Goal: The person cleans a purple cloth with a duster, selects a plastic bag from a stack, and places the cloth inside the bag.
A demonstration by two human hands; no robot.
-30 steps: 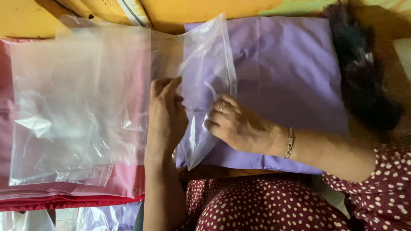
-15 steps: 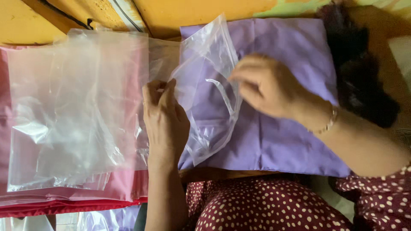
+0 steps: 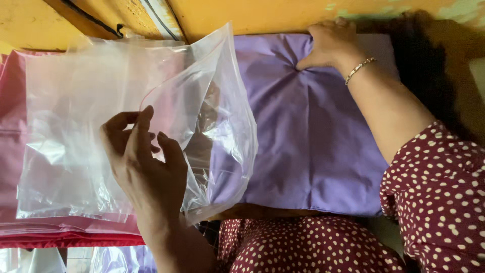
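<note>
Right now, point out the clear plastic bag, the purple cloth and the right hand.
clear plastic bag [image 3: 76, 131]: head view, on its flat front panel.
purple cloth [image 3: 313, 146]: head view, on the bare middle of the fabric.
right hand [image 3: 331, 43]: head view, on the back of the hand.

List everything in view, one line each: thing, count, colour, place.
Plastic bag: one, clear, centre, its mouth held open over the purple cloth's left edge.
Folded cloth: one, purple, centre right.
Bagged cloths: a stack, pink and red, left.
Wall: yellow, top.
Cables: dark and white, upper left.
Dress: maroon with white dots, bottom right.
Bracelet: one, metal, right wrist.
Left hand: holds the bag's mouth.
Right hand: grips the cloth's far edge.
</note>
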